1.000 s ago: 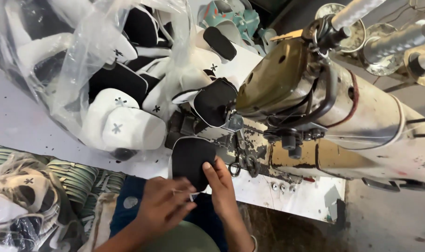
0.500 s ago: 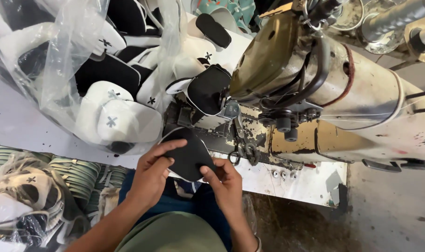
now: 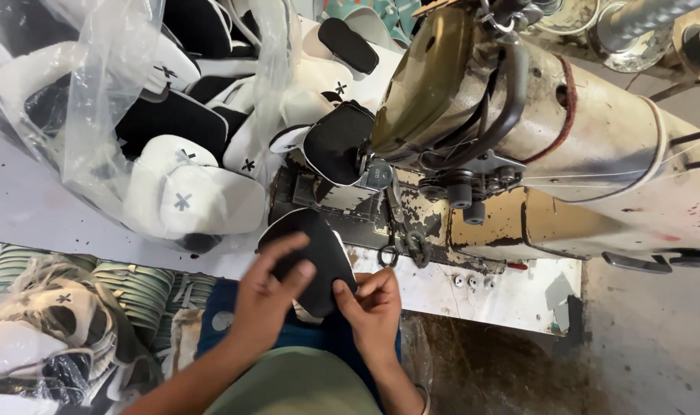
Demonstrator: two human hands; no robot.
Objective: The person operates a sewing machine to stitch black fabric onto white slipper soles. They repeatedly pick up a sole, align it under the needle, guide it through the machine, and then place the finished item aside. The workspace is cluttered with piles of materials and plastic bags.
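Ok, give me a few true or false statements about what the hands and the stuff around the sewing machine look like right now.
1. Both hands touch a black fabric piece. True.
2. The left hand holds scissors. False: it lies on the black piece.
3. A clear plastic bag of white and black pieces lies to the left of the sewing machine. True.
4. The right hand rests on top of the machine. False: it pinches the piece's edge at the table front.

Bright, even light; slight motion blur
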